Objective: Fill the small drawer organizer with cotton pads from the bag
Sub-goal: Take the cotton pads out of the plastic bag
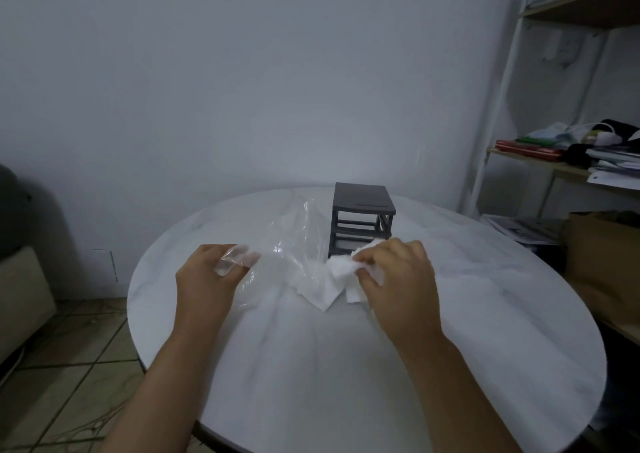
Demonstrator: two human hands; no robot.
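Bag (289, 241): clear crinkly plastic, pinched by left fingers (223, 256).
Pads (341, 269): soft white squares, clamped in right fingers (373, 257).
Organizer (362, 201): dark, boxy.

Nothing readable anywhere, honestly. Checked the dark drawer organizer (360, 194), the clear plastic bag (294, 230) and the stacked papers (613, 163) off to the right. No legible print, just blur.

Left grip (202, 279), right grip (401, 276): bare; forearms bare to frame edge.
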